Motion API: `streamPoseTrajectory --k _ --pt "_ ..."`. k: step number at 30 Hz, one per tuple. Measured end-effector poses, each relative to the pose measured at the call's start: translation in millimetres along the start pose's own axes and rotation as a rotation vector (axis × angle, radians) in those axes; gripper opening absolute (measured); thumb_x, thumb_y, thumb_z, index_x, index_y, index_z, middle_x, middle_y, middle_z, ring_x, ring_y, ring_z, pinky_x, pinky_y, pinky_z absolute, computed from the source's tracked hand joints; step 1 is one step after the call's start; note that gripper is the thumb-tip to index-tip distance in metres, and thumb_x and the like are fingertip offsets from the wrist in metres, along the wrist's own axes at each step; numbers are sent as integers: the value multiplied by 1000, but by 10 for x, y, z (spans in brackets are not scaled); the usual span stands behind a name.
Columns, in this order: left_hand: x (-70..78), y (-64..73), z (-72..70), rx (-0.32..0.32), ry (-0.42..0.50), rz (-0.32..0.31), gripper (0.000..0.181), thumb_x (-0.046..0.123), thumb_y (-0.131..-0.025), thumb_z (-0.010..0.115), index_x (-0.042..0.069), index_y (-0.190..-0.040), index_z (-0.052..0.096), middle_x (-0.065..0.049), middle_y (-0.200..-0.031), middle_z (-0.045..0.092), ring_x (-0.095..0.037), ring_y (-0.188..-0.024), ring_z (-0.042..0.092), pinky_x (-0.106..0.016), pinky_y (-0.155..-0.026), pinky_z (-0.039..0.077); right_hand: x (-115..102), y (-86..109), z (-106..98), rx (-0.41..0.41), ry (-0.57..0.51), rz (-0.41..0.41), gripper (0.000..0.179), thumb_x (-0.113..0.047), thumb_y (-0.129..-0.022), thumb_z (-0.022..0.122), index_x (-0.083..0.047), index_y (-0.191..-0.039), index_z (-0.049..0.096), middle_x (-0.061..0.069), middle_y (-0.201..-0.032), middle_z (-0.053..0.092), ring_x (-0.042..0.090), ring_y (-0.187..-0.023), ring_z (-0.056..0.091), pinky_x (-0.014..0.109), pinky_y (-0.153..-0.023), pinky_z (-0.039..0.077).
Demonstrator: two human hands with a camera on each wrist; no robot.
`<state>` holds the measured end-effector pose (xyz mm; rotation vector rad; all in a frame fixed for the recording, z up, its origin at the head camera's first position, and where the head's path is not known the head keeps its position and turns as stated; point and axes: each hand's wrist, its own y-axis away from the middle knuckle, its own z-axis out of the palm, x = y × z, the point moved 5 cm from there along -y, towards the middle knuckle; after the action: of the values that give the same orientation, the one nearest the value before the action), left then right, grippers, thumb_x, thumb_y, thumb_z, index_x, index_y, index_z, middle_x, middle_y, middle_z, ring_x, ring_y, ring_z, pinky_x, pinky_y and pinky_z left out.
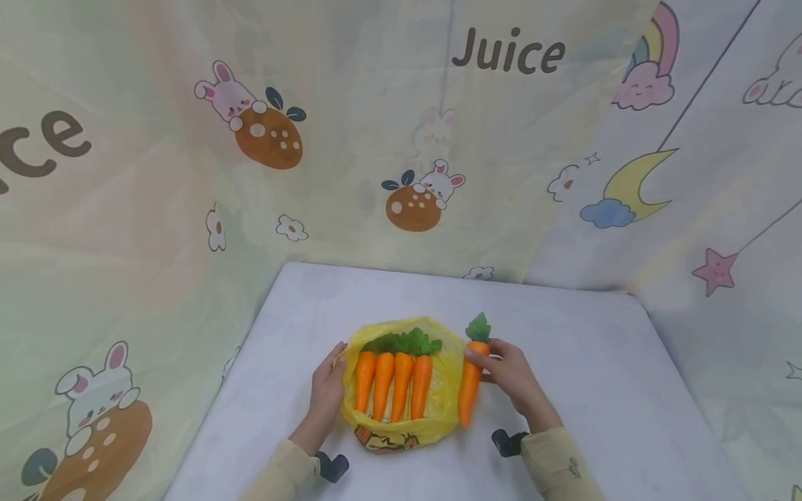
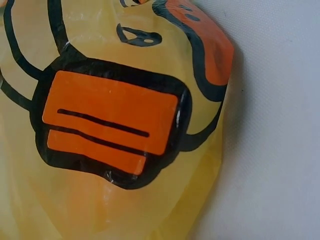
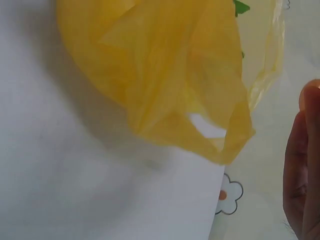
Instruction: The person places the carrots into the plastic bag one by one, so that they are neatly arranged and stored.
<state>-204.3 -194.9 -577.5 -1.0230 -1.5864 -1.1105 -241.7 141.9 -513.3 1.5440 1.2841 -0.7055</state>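
A yellow plastic bag [image 1: 446, 396] lies on the table with its mouth spread wide. Several orange carrots [image 1: 383, 386] with green leafy tops are side by side in it. My left hand [image 1: 327, 390] grips the bag's left rim, the thumb over the edge. To the right of the bag, my right hand [image 1: 514, 376] pinches another carrot [image 1: 471, 383] near its top, leaf end up and tip pointing down. The left wrist view shows the bag's printed side [image 2: 110, 120]. In the right wrist view a bag handle loop [image 3: 200, 142] hangs beside part of my right hand [image 3: 304, 165].
The white table [image 1: 564, 334] has a cloth backdrop [image 1: 351, 139] with cartoon prints behind it and at both sides. Black wrist mounts [image 1: 332, 467] show at both sleeves.
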Motion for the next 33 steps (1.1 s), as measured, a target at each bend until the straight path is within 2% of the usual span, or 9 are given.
streamPoseTrajectory --k 9,14,19,22,25,30,33 --pt "-10 -5 8 -8 6 -6 51 26 -111 39 7 -158 34 -10 -161 36 -31 -150 28 -51 -120 26 -149 -135 176 47 -85 -17 63 -40 -92 75 1 -135 55 19 -126 61 29 -105 67 40 -87 60" --pt "-11 -12 10 -10 8 -9 51 26 -111 40 7 -158 33 -10 -161 36 -31 -150 27 -51 -120 26 -138 -208 318 60 -63 -30 59 -37 -93 74 0 -134 55 18 -123 63 27 -100 68 40 -86 60" --pt "2 -12 11 -6 3 -12 51 25 -110 40 7 -158 34 -10 -161 36 -31 -150 27 -50 -120 25 -95 -245 448 84 86 -14 63 -42 -89 77 0 -132 56 16 -118 65 24 -92 67 39 -82 60" --pt "4 -18 14 -10 -3 -11 51 26 -111 39 7 -158 33 -10 -161 35 -31 -150 26 -51 -120 25 -72 -262 509 107 190 -16 67 -44 -88 78 1 -132 56 16 -118 65 25 -92 64 39 -79 60" --pt "3 -26 16 -13 -1 -10 51 26 -111 39 8 -158 33 -9 -161 35 -31 -150 26 -51 -120 25 -52 -279 558 133 266 -29 70 -43 -87 79 3 -133 56 19 -122 62 29 -97 61 42 -83 58" --pt "7 -35 18 -8 -10 -18 51 25 -111 39 7 -158 34 -9 -162 35 -31 -150 26 -51 -120 24 -24 -302 638 174 414 -98 72 -40 -85 81 7 -134 56 22 -126 58 32 -104 59 49 -92 55" --pt "13 -39 17 -6 -15 -21 51 25 -111 39 7 -158 34 -9 -162 35 -31 -151 25 -51 -120 23 -11 -310 702 188 525 -154 73 -41 -84 82 7 -133 56 21 -124 58 33 -102 61 49 -92 55"
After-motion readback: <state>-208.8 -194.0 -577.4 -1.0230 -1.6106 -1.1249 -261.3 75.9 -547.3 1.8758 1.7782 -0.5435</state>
